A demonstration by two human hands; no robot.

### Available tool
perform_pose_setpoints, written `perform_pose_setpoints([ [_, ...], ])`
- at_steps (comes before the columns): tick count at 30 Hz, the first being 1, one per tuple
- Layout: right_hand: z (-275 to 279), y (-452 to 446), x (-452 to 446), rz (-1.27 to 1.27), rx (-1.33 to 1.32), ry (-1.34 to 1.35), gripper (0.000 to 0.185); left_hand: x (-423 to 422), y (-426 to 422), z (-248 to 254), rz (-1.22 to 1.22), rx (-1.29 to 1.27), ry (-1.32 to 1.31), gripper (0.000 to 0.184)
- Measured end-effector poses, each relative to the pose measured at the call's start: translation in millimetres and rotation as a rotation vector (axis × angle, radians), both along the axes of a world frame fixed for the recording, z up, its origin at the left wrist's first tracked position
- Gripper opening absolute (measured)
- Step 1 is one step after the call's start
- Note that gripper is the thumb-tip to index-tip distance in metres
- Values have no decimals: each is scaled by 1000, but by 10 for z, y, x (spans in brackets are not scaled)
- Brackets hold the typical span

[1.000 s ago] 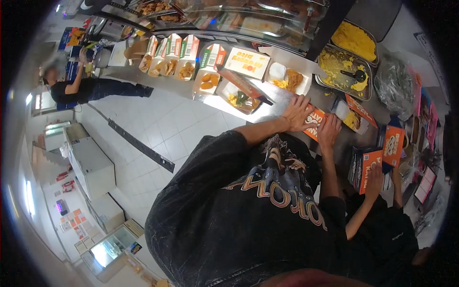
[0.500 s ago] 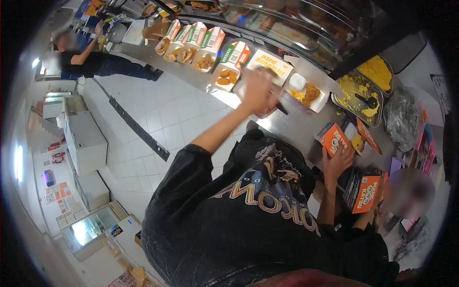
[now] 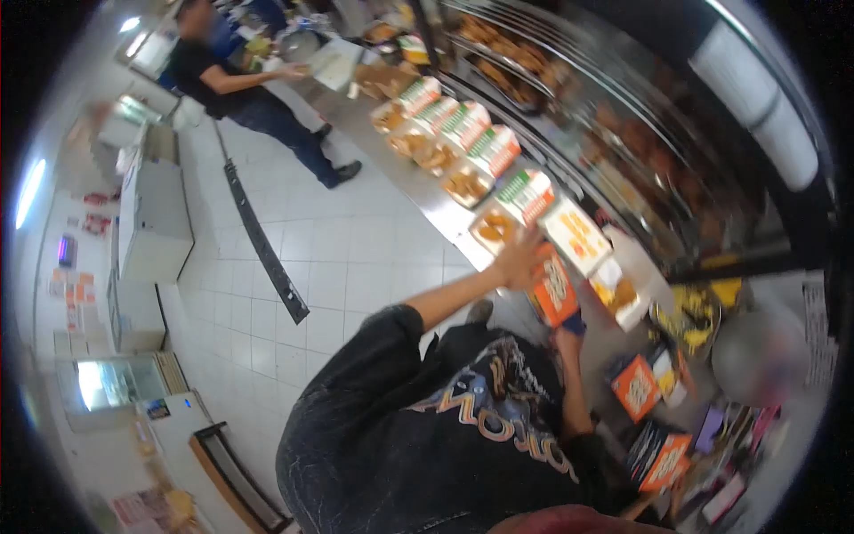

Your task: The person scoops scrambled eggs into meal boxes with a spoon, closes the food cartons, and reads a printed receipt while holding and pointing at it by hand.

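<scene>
My left hand (image 3: 518, 263) is closed on the upper left edge of an orange-and-black food box (image 3: 553, 287). At the lower end of the same box is my right hand (image 3: 569, 342), its fingers bent around the dark corner and partly hidden. The orange lid now covers the contents. Just above the box lie a white tray of fried pieces (image 3: 494, 228) and a white box with yellow print (image 3: 577, 235). To the right is an open white tray with rice and fried food (image 3: 620, 298). A second orange box (image 3: 636, 388) stands lower right.
Several trays of fried food (image 3: 465, 184) line the counter beside a glass display case (image 3: 614, 133). A co-worker's hand (image 3: 678, 494) is by another orange box (image 3: 665, 465) at lower right. A person in black (image 3: 213, 76) stands at the counter's far end. Yellow food trays (image 3: 694, 311) lie right.
Both my hands have left the second orange box and moved to the one farther left, whose lid has come down. The view has turned, and the far person has an arm stretched over the counter.
</scene>
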State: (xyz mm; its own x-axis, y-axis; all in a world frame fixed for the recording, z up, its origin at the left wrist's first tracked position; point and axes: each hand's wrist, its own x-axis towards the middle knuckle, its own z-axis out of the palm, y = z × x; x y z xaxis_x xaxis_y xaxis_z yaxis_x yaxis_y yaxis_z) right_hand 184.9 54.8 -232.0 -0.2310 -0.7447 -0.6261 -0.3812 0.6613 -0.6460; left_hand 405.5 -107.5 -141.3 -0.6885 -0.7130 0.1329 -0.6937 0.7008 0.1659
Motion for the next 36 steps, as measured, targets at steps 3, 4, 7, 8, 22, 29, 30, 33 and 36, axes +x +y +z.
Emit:
perform_pose_setpoints([
  [3,328,110,-71,-138,69,-30,43,-15,186,339,-83,162,-105,67],
  [4,269,202,-147,-268,42,-19,40,-74,244,325,-106,215,-160,67],
  [7,128,497,-394,-706,-132,-99,31,-232,441,366,-196,294,-187,69],
  [8,141,623,-454,-790,-207,-191,29,-316,499,322,-213,256,-204,70],
  [22,700,327,258,-876,-463,-639,55,-539,809,-7,-224,581,-10,67],
  [29,513,-100,665,-565,-470,538,61,-314,1089,-251,-48,787,179,68],
  [30,679,-117,705,-511,-435,617,62,-295,1099,-253,-65,838,206,67],
  [33,772,-186,571,-332,-442,748,62,-263,1138,-162,-111,969,433,60],
  [36,719,-143,386,-163,-542,815,59,-258,983,-237,-213,989,363,63],
])
